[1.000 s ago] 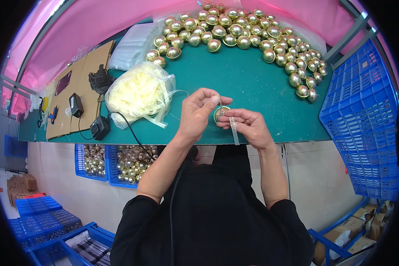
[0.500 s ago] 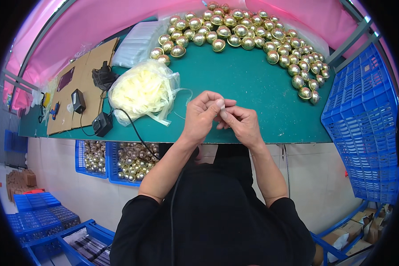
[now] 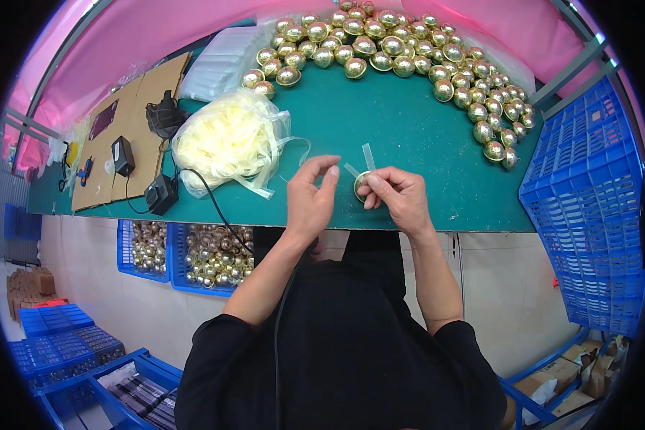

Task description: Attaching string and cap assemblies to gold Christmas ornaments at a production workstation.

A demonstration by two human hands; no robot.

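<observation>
Between the thumb and fingers of my right hand [image 3: 401,199] is a gold ball ornament [image 3: 359,188], mostly covered by the fingers. A short translucent ribbon [image 3: 368,156] rises from it with two loose ends spread apart. My left hand [image 3: 310,199] is a little way to the left, thumb and fingers parted and holding nothing. Beyond that hand lies a clear plastic bag [image 3: 229,140] full of pale yellow ribbon strips, with one strand trailing out toward my left fingers.
Many gold balls [image 3: 393,46] line the table's far and right sides. Blue crates [image 3: 588,179] stand at the right edge. Cardboard [image 3: 140,122] with black adapters [image 3: 162,193] and a cable lies left. Blue baskets of balls [image 3: 218,258] sit below the front edge.
My hands were together, pinching something small. Now the left has let go and drawn back to the left, and the ball with its two ribbon ends shows in my right hand.
</observation>
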